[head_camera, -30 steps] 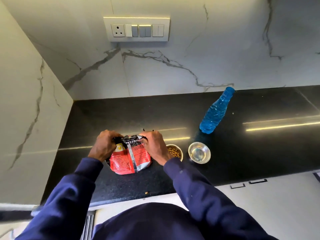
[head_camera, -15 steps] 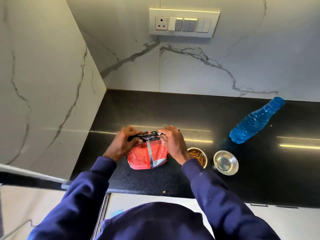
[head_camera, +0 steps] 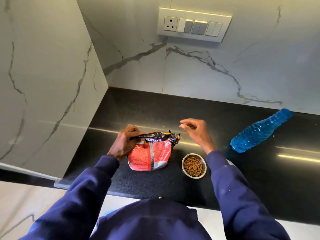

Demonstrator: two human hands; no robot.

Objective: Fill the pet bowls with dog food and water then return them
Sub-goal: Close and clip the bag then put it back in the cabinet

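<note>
**Food bag held at the top, one bowl filled**

Left hand (head_camera: 123, 144) clenched on the crumpled top of the red dog food bag (head_camera: 150, 154), upright near the countertop's (head_camera: 121, 177) front edge. Right hand (head_camera: 197, 131) raised off the bag, fingers loose, holding nothing. Steel bowl of kibble (head_camera: 194, 166) just beside the bag. Blue water bottle (head_camera: 259, 131) well apart, toward the back-right. One stray kibble (head_camera: 160, 197) at the front edge.

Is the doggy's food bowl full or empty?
Full. The bowl on the counter holds brown kibble nearly up to its rim.
</note>
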